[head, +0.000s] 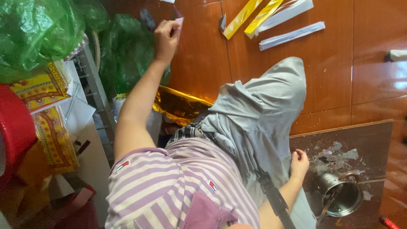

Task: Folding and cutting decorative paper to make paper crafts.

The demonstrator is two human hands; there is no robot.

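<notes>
Glossy red-brown tile floor [330, 38], person seated on it, grey trousers [263, 114], striped purple shirt [169, 186]. Left hand [166, 36] reaches out to the left, up by the green plastic bags [123, 51]; grip closed, fingers pinched on a small pale paper slip [179, 21], thin, light pinkish-white, only its corner showing above the fingers. Right hand [299, 163] down beside the knee, fingers curled loosely, resting on the edge of a dark board [373, 135] smeared with white residue; can't tell if it holds anything. Metal tin [341, 193] with a stick in it sits on the board just beside that hand. Yellow and white folded paper strips [271, 17] lie on the floor well apart. Gold foil [178, 104] under the left forearm.
</notes>
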